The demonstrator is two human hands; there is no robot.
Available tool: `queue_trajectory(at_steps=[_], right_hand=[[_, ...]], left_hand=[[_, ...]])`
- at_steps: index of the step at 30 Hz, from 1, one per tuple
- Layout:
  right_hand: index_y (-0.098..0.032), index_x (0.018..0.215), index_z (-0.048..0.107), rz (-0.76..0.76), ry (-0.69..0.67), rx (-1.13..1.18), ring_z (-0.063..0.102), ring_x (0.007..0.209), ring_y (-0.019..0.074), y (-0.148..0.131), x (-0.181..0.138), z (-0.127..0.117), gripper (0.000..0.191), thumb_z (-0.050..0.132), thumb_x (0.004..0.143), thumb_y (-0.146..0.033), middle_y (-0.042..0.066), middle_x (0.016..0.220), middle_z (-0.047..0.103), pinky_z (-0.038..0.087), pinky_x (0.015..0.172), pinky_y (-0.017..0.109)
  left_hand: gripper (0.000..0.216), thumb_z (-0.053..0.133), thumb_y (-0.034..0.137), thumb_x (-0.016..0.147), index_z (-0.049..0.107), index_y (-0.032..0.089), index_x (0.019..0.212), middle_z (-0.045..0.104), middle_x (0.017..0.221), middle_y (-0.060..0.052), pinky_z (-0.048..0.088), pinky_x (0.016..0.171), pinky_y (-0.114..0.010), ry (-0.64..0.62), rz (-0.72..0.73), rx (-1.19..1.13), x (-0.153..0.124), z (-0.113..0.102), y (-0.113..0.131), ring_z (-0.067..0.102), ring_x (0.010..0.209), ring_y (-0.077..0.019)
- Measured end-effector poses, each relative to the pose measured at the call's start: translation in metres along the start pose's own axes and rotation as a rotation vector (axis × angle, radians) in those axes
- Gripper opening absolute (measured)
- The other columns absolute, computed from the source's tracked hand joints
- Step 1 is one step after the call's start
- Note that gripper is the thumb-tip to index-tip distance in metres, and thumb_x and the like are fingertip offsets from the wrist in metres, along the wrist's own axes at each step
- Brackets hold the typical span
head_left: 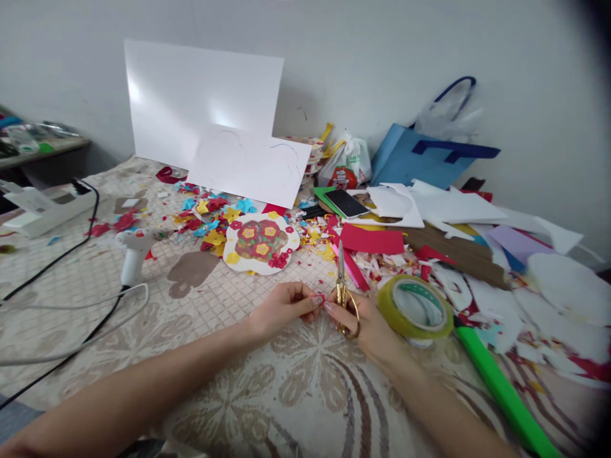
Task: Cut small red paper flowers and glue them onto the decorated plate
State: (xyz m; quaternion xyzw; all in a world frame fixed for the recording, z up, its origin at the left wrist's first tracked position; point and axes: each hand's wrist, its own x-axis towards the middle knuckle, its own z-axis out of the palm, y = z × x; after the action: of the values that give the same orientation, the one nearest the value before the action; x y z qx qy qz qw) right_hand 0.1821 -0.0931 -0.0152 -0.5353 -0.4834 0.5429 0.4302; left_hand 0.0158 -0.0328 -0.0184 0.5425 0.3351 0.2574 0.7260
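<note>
Between the fingertips of both hands is a tiny piece of red paper (320, 298). My left hand (289, 304) pinches it from the left, fingers closed. My right hand (360, 318) meets it with thumb and finger, and gold-handled scissors (341, 283) hang on that same hand, blades pointing away from me. Just beyond the hands lies a white scalloped paper plate (231, 245), decorated with red and yellow paper flowers. Small cut paper flowers (214, 238) in red, yellow and blue are heaped left of the plate.
A roll of yellowish tape (415, 308) and a green bar-shaped tool (506, 388) sit at right. Red paper (372, 240), a phone (346, 203) and scraps lie behind. At left are a white glue gun (134, 254), cables and a power strip (48, 213). A blue bag (420, 156) stands behind.
</note>
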Motion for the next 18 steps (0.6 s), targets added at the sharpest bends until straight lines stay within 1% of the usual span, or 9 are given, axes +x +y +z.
queue_trajectory(at_steps=[4,7,10,13,16,18], right_hand=[[-0.019,0.077,0.054,-0.023,0.028,0.006,0.036,0.051,0.0092,0.0006,0.0,-0.0009,0.02,0.059,0.081,-0.038,-0.006,0.057,0.044,0.026,0.049,0.022],[-0.019,0.077,0.052,-0.02,0.035,-0.006,0.036,0.05,0.0091,-0.0024,-0.0004,-0.0004,0.02,0.059,0.081,-0.037,-0.007,0.056,0.043,0.027,0.048,0.022],[-0.019,0.077,0.052,-0.01,0.017,-0.02,0.039,0.049,0.0092,-0.0045,-0.0005,0.0008,0.023,0.059,0.082,-0.04,-0.006,0.055,0.046,0.028,0.048,0.022],[-0.019,0.077,0.05,0.004,0.005,0.002,0.042,0.048,0.0094,-0.0034,-0.0002,0.0023,0.029,0.054,0.084,-0.048,-0.006,0.054,0.047,0.03,0.047,0.022],[-0.02,0.079,0.049,0.004,-0.003,0.051,0.042,0.045,0.0097,-0.0018,-0.0012,0.0036,0.041,0.048,0.081,-0.061,-0.006,0.054,0.043,0.031,0.045,0.022],[-0.02,0.082,0.049,-0.008,-0.036,0.031,0.044,0.046,0.0106,-0.0022,-0.0037,0.0041,0.046,0.044,0.08,-0.066,-0.006,0.054,0.042,0.032,0.045,0.023]], left_hand=[[0.031,0.069,0.04,0.071,0.058,0.012,0.078,0.06,0.066,0.0,0.041,0.06,-0.022,0.011,-0.042,-0.066,0.0011,-0.0005,-0.0021,0.053,0.058,-0.0076],[0.031,0.072,0.039,0.068,0.057,0.012,0.075,0.061,0.065,0.0,0.041,0.061,-0.022,0.003,-0.061,-0.091,0.0006,-0.0009,-0.0015,0.054,0.059,-0.0079],[0.031,0.072,0.038,0.068,0.056,0.012,0.073,0.061,0.064,0.0,0.041,0.061,-0.022,-0.002,-0.052,-0.094,-0.0001,-0.0013,0.0,0.054,0.059,-0.0079],[0.031,0.072,0.038,0.069,0.056,0.012,0.073,0.062,0.064,0.0,0.041,0.061,-0.022,0.004,-0.017,-0.127,0.0,-0.0021,0.0013,0.054,0.059,-0.008],[0.03,0.072,0.037,0.069,0.054,0.014,0.075,0.063,0.065,0.0,0.043,0.063,-0.023,0.032,0.014,-0.205,0.0007,-0.0032,0.0029,0.057,0.06,-0.0091],[0.029,0.072,0.036,0.069,0.053,0.014,0.075,0.064,0.068,-0.001,0.045,0.065,-0.025,0.046,0.029,-0.251,0.0013,-0.0039,0.0048,0.059,0.064,-0.0103]])
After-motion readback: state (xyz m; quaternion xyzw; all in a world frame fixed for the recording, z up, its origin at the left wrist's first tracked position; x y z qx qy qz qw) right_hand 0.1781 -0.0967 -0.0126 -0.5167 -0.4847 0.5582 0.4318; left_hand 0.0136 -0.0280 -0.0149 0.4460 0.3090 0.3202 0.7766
